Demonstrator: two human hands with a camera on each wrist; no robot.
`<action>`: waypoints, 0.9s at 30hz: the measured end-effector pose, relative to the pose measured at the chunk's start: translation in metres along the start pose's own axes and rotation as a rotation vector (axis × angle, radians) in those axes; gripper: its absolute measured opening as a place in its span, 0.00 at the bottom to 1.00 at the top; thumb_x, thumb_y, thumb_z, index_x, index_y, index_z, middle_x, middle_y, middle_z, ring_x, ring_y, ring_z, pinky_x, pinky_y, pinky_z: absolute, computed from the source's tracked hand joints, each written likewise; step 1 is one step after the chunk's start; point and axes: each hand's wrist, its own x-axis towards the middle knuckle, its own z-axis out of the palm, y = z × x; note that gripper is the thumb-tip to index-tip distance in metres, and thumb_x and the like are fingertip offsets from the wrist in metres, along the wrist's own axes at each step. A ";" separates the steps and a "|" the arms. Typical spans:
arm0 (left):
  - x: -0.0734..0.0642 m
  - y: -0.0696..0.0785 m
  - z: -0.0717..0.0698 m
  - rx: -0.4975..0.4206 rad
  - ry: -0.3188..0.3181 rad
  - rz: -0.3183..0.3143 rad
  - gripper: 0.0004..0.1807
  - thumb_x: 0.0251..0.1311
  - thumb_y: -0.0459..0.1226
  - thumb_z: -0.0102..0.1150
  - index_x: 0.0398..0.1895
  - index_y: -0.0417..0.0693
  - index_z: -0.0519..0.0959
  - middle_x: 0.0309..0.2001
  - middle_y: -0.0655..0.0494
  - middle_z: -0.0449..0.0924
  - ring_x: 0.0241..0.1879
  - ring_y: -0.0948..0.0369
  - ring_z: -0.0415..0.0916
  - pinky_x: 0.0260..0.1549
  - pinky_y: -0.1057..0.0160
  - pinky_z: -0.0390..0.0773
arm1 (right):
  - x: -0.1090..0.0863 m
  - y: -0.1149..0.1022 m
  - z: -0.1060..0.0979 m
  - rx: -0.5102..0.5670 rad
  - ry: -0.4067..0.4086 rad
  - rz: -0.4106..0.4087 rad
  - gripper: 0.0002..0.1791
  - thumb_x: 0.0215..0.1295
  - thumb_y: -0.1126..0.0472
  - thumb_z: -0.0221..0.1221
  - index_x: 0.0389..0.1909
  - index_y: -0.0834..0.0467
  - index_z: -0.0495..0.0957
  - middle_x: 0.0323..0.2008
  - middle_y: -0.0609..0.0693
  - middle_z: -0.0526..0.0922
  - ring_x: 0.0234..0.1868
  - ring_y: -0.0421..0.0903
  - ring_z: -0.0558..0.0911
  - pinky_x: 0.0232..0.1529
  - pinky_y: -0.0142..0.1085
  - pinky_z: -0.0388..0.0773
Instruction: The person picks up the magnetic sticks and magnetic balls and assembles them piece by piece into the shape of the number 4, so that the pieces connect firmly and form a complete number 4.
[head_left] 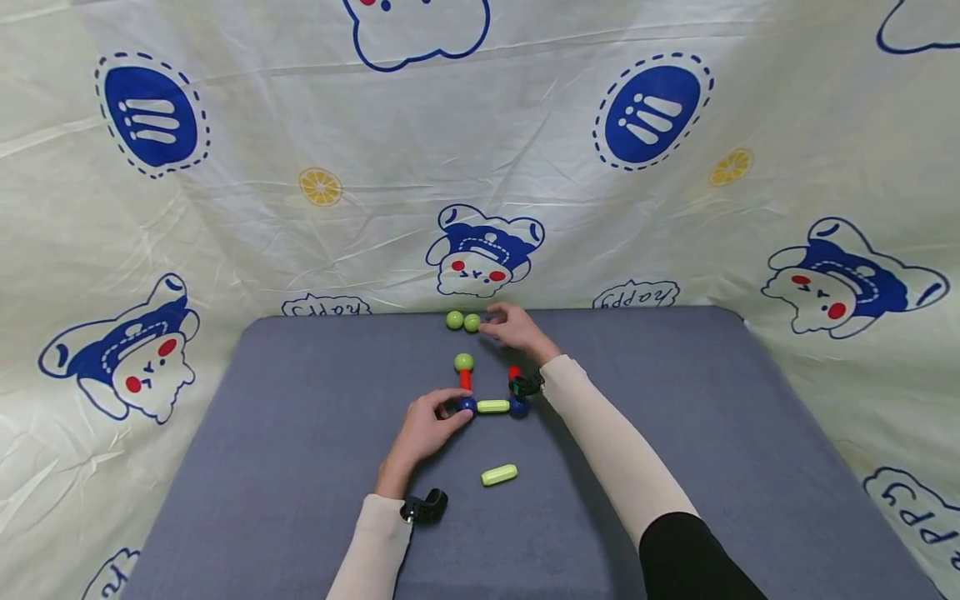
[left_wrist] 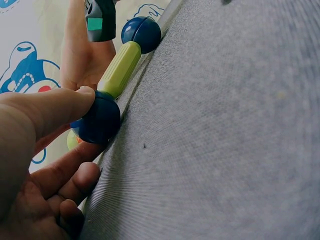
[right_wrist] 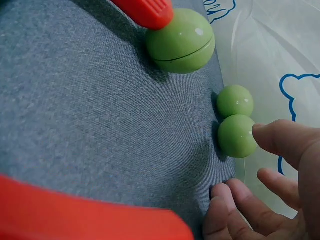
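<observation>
My left hand [head_left: 427,431] pinches a dark blue ball [left_wrist: 97,120] between thumb and fingers. That ball is joined to a ribbed yellow-green rod [head_left: 493,407], with a second blue ball [left_wrist: 141,35] at its other end. From the left corner a red rod [head_left: 466,381] runs toward the back, tipped by a green ball [right_wrist: 181,41]. Another red rod [right_wrist: 95,212] extends from the right corner, partly hidden by the right wrist. At the back edge my right hand [head_left: 516,327] is spread beside two green balls [right_wrist: 237,136], its thumb tip right at the nearer one.
A loose yellow-green rod [head_left: 499,475] lies on the grey table [head_left: 315,467], nearer the front. Behind the back edge hangs a printed pale cloth [head_left: 480,142]. Each wrist wears a black device, such as the one on the left wrist [head_left: 426,506].
</observation>
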 end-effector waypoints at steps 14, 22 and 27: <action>0.001 -0.002 -0.001 0.006 -0.007 0.014 0.17 0.66 0.42 0.69 0.57 0.53 0.86 0.35 0.55 0.78 0.29 0.63 0.69 0.29 0.65 0.69 | 0.014 -0.007 0.008 -0.101 0.022 -0.050 0.27 0.70 0.55 0.64 0.67 0.60 0.75 0.56 0.62 0.80 0.51 0.54 0.80 0.45 0.40 0.80; 0.001 0.000 0.000 0.003 0.001 0.013 0.17 0.65 0.41 0.69 0.56 0.53 0.86 0.35 0.55 0.79 0.29 0.64 0.69 0.29 0.66 0.69 | 0.017 -0.013 0.009 -0.164 0.009 -0.088 0.22 0.70 0.56 0.65 0.61 0.61 0.79 0.56 0.62 0.82 0.52 0.55 0.81 0.45 0.41 0.81; 0.001 0.001 -0.001 -0.010 0.002 0.022 0.16 0.66 0.40 0.69 0.56 0.52 0.86 0.35 0.54 0.80 0.29 0.64 0.70 0.29 0.66 0.69 | 0.017 -0.014 0.008 -0.216 -0.007 -0.109 0.22 0.69 0.57 0.65 0.60 0.62 0.80 0.55 0.61 0.83 0.50 0.53 0.82 0.45 0.40 0.81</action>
